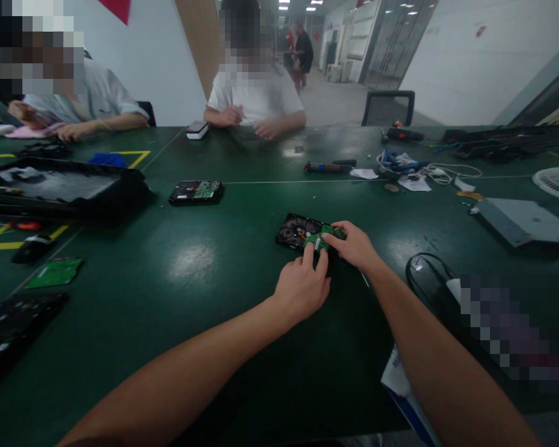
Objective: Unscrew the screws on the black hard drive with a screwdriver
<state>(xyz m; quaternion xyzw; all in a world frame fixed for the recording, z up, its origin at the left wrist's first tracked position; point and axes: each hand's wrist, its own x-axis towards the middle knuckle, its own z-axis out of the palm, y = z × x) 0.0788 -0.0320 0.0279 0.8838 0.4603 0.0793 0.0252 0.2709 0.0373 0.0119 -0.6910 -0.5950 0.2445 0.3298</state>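
Note:
A black hard drive (294, 231) lies on the dark green table (190, 310) in front of me, its underside up. A small green circuit board (320, 239) rests on its near right part. My left hand (302, 287) pinches the board's near edge with its fingertips. My right hand (354, 246) grips the board's right end, fingers curled over it. Both forearms reach in from the bottom edge.
A second hard drive (196, 191) lies further left. A loose green board (56, 272), a black tray (60, 189), tools and cables (414, 167) and a grey metal case (522, 220) lie around. Two people sit across the table.

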